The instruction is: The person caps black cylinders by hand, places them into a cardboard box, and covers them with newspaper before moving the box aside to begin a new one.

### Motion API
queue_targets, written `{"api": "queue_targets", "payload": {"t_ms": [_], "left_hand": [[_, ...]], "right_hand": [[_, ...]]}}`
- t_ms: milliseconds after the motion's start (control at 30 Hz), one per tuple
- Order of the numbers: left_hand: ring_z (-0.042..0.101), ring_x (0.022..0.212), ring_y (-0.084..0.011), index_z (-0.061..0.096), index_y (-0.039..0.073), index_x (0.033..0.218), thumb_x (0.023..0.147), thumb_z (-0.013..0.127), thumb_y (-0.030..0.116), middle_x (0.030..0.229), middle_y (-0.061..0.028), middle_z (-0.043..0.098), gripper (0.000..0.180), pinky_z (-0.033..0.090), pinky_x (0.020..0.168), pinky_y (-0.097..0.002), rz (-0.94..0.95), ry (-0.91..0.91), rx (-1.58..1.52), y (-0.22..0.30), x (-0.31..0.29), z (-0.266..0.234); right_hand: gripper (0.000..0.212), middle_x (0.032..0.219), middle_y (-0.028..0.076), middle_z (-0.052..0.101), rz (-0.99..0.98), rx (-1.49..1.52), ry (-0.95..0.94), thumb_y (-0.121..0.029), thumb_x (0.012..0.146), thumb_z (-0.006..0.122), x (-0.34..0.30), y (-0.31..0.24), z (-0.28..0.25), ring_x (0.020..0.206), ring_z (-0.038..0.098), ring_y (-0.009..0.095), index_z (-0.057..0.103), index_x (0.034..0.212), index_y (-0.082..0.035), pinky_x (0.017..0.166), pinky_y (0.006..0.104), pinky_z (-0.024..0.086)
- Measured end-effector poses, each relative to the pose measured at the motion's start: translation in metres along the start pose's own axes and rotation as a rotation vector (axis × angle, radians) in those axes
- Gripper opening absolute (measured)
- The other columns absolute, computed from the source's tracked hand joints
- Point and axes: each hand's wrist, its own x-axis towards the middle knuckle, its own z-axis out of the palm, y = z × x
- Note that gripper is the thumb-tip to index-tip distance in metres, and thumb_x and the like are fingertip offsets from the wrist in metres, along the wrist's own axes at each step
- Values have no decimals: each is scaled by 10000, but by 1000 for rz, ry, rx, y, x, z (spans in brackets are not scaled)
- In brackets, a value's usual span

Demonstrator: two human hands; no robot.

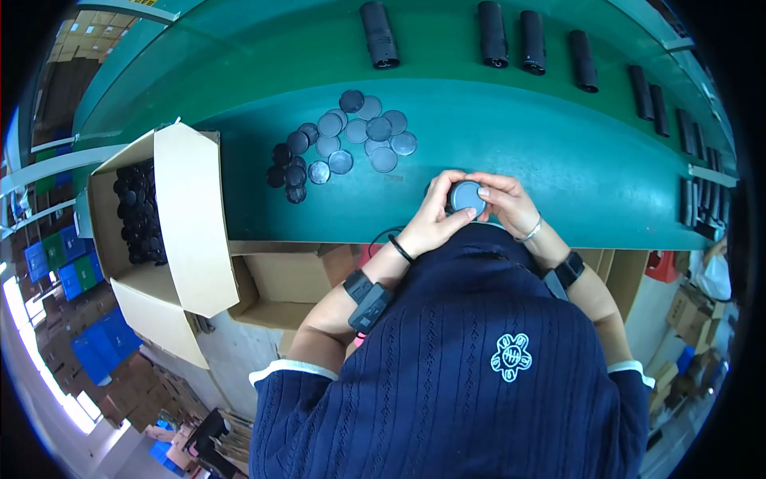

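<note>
A round cap (467, 197) with a grey face and dark rim is held between my hands at the bench's near edge, close to my body. My left hand (433, 219) curls round its left side, the thumb resting on the face. From the right, my right hand (511, 206) grips the same cap with thumb and fingers. Something dark shows behind the cap by the left fingers; whether it is joined to the cap is hidden. Loose round caps (341, 162), some grey-faced and some black, lie spread and partly overlapping to the left on the green bench (542, 144).
Black cylindrical tubes (493, 36) lie along the darker green strip (447, 56) behind the bench, several bunched at far right. An open cardboard box (191, 215) of black caps (137, 211) stands at left. Another open carton (287, 275) sits below the bench edge.
</note>
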Motion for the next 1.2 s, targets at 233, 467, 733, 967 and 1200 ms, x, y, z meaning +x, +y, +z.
{"api": "queue_targets", "payload": {"t_ms": [233, 467, 733, 967, 1200], "left_hand": [[429, 1137, -151, 366, 58, 1259, 835, 633, 88, 1201, -76, 435, 502, 364, 963, -288, -28, 3, 7, 2, -6, 3], [367, 1257, -310, 485, 97, 1131, 717, 727, 246, 1156, -81, 506, 502, 129, 1106, -488, 191, -138, 150, 5, 2, -15], [364, 1261, -294, 481, 108, 1155, 701, 749, 243, 1238, -97, 450, 544, 107, 1116, -501, 86, -236, 107, 1, 3, -15], [407, 1223, -285, 249, 47, 1349, 684, 800, 158, 1292, -160, 389, 871, 353, 1021, -383, 115, 44, 194, -7, 41, -13], [509, 947, -213, 259, 52, 1234, 747, 725, 72, 1038, -88, 483, 675, 443, 851, -383, -111, 524, -183, 44, 114, -86]], "right_hand": [[274, 844, 59, 657, -7, -77, -14, -71, 869, 608, -7, -3, -7, 621, 629, 105, 636, 1139, -31, 556, 212, 529], [364, 801, 32, 605, -59, 49, -168, 7, 772, 698, -7, 13, -11, 655, 604, 110, 647, 1130, -36, 600, 227, 502], [155, 744, 19, 626, -72, -106, -52, -37, 816, 680, -12, 4, 1, 577, 596, 82, 664, 970, -39, 532, 189, 490], [87, 698, 13, 603, -138, 100, 174, -100, 876, 620, 31, -18, -3, 524, 603, 105, 563, 939, -81, 456, 187, 454], [269, 871, 19, 619, -87, -59, 98, -206, 913, 587, -1, -62, -10, 801, 603, 107, 552, 1158, -99, 630, 224, 465]]}}
